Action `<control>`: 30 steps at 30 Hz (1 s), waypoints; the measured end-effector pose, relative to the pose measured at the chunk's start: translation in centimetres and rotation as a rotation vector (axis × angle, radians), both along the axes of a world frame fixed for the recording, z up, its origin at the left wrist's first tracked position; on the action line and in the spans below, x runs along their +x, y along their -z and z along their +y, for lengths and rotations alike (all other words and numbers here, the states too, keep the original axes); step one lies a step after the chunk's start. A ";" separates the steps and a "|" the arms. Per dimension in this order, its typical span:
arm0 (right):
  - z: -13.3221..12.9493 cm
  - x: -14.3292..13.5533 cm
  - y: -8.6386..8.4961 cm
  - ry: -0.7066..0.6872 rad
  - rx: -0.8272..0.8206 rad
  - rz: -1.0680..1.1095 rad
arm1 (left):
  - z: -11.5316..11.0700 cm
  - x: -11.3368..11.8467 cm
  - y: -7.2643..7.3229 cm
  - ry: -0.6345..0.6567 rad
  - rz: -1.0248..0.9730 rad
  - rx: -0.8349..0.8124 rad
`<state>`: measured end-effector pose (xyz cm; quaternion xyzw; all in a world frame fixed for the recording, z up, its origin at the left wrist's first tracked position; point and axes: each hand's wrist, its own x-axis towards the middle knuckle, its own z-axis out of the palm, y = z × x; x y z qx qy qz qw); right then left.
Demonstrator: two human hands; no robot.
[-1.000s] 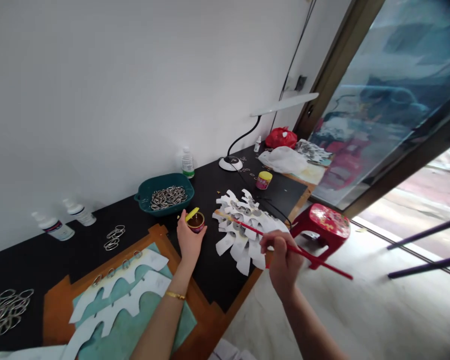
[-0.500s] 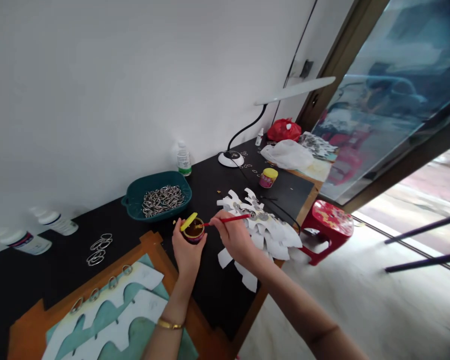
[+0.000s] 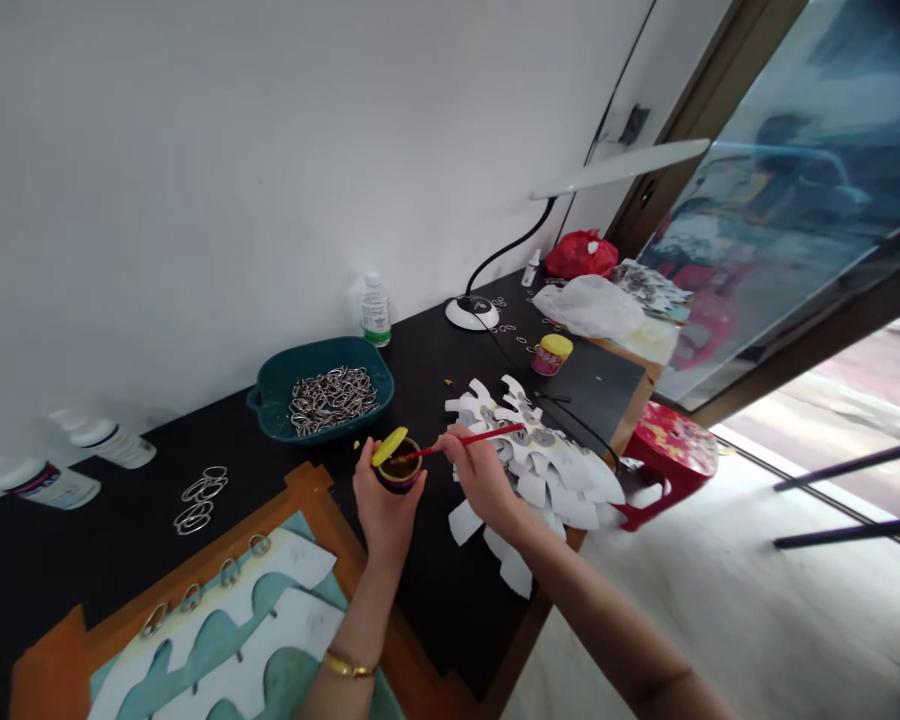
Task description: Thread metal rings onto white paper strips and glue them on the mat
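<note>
My left hand (image 3: 388,515) is wrapped round a small open jar (image 3: 400,482) of brown stuff, with a yellow lid (image 3: 389,446) tilted at its rim. Pinched in my right hand (image 3: 480,475) is a thin red brush (image 3: 493,434), whose tip is down in the jar's mouth. Behind my right hand lies a pile of white cut pieces (image 3: 562,470) with metal rings on them. At the lower left, white scalloped strips (image 3: 285,570) with rings along the upper edge rest on a green board (image 3: 214,640).
A teal basin (image 3: 319,352) of metal rings stands by the wall. Beyond are a clear bottle (image 3: 376,312), a lamp (image 3: 472,313), a closed yellow-lidded jar (image 3: 551,354) and a red bag (image 3: 581,255). A red stool (image 3: 675,450) is beside the table.
The view has shifted slightly, so most things appear farther right. The brush tip sits lower in the jar, still held by my right hand.
</note>
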<state>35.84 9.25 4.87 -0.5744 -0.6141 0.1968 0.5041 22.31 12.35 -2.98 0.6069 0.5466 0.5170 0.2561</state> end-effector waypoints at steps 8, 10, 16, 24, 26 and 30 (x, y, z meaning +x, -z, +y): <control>-3.2 1.5 0.5 0.132 0.031 0.315 | 0.1 0.1 0.1 -0.015 -0.005 0.035; -3.7 1.5 0.2 0.117 0.046 0.327 | 0.1 0.1 0.3 -0.015 0.016 0.057; -4.3 1.7 -0.2 0.163 0.024 0.367 | 0.1 0.0 0.3 -0.008 0.040 0.083; -5.5 2.6 0.2 0.204 -0.006 0.430 | 0.2 -0.3 0.5 0.023 0.040 0.051; -5.8 3.0 0.7 0.222 -0.005 0.482 | 0.2 -0.4 0.5 0.030 0.047 0.064; -6.2 3.6 1.6 0.233 0.010 0.699 | 0.2 -0.4 0.4 0.034 0.051 0.046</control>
